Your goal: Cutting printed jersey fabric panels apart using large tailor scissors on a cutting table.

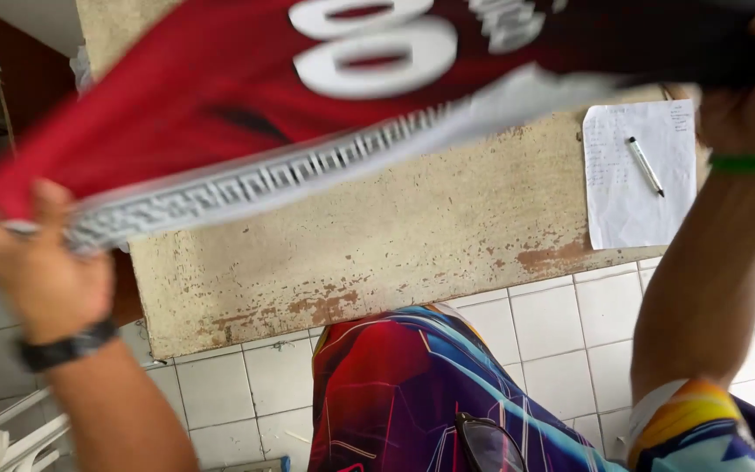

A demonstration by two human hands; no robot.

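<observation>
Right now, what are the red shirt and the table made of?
The red shirt looks like smooth sports cloth: it sags and stretches between both hands. The table looks like painted concrete or stone, matte, its pale coat chipped to reddish patches; hard to be sure.

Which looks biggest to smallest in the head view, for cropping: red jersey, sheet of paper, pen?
1. red jersey, though nearness to the camera enlarges it
2. sheet of paper
3. pen, lying on the paper

one head camera looks steeply down, close over a raised red shirt [246, 96] — worn table [395, 236] and tiled floor [552, 341] below.
</observation>
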